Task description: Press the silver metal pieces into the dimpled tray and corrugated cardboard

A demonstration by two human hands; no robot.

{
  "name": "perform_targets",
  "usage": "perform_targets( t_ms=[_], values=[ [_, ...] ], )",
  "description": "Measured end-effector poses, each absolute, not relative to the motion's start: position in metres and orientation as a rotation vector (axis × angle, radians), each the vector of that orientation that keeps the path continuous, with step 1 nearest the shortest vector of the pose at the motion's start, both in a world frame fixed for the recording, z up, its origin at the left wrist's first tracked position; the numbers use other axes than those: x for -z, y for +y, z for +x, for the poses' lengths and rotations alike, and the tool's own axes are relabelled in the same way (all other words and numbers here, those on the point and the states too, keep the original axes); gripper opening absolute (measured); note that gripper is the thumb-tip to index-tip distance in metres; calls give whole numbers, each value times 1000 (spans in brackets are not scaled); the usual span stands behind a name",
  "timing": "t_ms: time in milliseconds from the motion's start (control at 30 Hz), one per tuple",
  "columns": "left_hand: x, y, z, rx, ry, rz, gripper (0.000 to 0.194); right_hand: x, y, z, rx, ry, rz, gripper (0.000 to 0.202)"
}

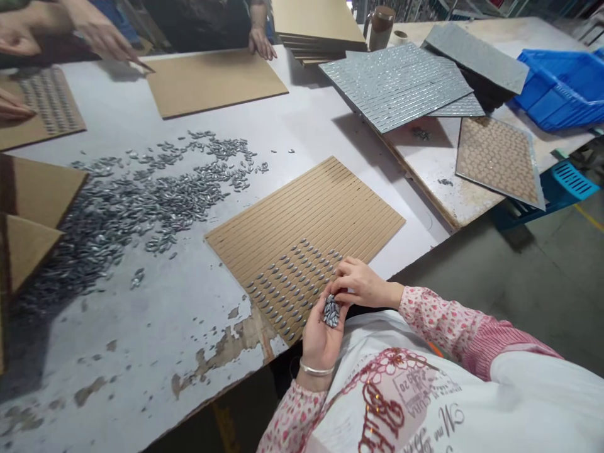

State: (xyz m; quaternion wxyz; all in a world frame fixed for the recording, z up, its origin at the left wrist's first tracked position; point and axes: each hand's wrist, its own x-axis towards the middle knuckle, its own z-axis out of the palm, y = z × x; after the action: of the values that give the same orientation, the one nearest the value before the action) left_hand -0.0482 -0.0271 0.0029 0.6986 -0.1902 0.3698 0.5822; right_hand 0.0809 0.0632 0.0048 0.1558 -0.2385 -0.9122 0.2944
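My left hand [321,336], a band around its wrist, is cupped palm up at the board's near edge. In its palm lies a small heap of grey spindle-shaped pieces [331,311]. Just above it, my right hand [359,283] has its fingers drawn together over the heap and the board's edge; what its fingertips hold is hidden. Under both hands' far side lies a tan grooved board [325,201]. Rows of the same grey pieces [287,283] sit in the grooves of its near part, while the grooves farther away are bare.
A large loose pile of grey pieces [141,201] spreads over the white table [189,352]. Across it, other people's hands [260,43] rest near a plain board [217,82]. Silvery ridged panels [401,82], a mug [381,28] and a blue crate [561,88] are to the right.
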Motion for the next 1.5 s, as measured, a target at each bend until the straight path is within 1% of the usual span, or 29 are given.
perform_targets(
  t_ms=[133,267,333,433,600,667,733,800,867,933,1000,1167,1333,1500],
  values=[
    [1,-31,-43,-1254,888,-374,26,4,56,84,-835,-2621,-652,22],
    [3,-35,-39,-1162,991,-197,15,3,53,94,-843,-2522,-732,22],
    [4,-36,-37,-1122,1024,-100,19,0,52,101,-874,-2482,-723,22],
    [6,-37,-32,-1094,1025,-7,25,-1,48,109,-1065,-2379,-731,21],
    [6,-35,-24,-1089,1108,59,30,9,39,117,-1598,-1985,-1041,27],
    [5,-33,-23,-1107,1117,39,30,14,42,121,-1703,-1912,-1080,27],
    [3,-32,-23,-1106,1081,-34,30,19,52,125,-1591,-1927,-1159,25],
    [4,-31,-25,-1085,1019,-118,30,22,67,131,-1288,-2038,-1264,21],
    [6,-32,-27,-1072,963,-169,24,25,83,137,-994,-2203,-1302,18],
    [8,-34,-28,-1077,922,-189,17,26,94,141,-838,-2354,-1284,17],
    [11,-36,-28,-1065,892,-203,15,26,100,142,-773,-2442,-1281,17],
    [11,-37,-28,-1061,856,-206,15,25,101,138,-664,-2540,-1323,15],
    [8,-36,-28,-1068,838,-206,17,29,101,138,-652,-2523,-1316,12],
    [10,-38,-27,-1055,802,-174,17,33,102,141,-667,-2516,-1292,19]
  ],
)
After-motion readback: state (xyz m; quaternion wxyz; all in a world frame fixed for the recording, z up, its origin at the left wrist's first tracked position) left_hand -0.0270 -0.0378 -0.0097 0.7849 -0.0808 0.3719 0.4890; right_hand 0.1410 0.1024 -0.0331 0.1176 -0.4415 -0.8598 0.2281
